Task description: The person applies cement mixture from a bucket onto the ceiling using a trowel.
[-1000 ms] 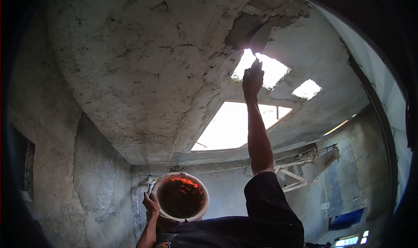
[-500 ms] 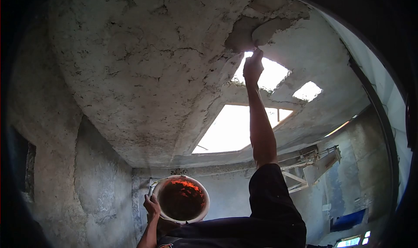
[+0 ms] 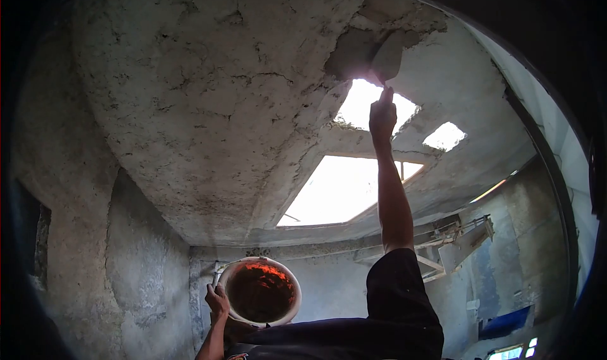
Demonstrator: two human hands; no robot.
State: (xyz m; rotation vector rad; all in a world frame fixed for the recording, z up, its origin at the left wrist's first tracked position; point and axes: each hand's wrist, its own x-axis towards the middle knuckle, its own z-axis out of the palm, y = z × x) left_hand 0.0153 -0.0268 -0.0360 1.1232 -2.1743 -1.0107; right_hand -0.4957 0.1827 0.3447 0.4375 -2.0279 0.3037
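Note:
My right hand (image 3: 383, 114) is stretched far out and closed around the handle of a trowel (image 3: 387, 57). The trowel's blade lies against or very close to a darker patch of mortar (image 3: 351, 51) on the rough cement surface. Low in the view, my left hand (image 3: 218, 300) grips the side of a round bucket (image 3: 296, 308) at its rim. Inside the bucket the walls look dark, with an orange-red band near the top; how much it contains is hard to see.
A cracked cement surface (image 3: 190, 100) fills the upper left. Bright openings (image 3: 332, 192) break through it beside my right arm. A wooden frame (image 3: 436, 264) hangs at right, and a dark curved bar (image 3: 549, 148) runs along the right edge.
My right hand has moved slightly right and down with the trowel. The blade has turned more upright and shifted right across the patch. My left hand and the bucket stay nearly the same.

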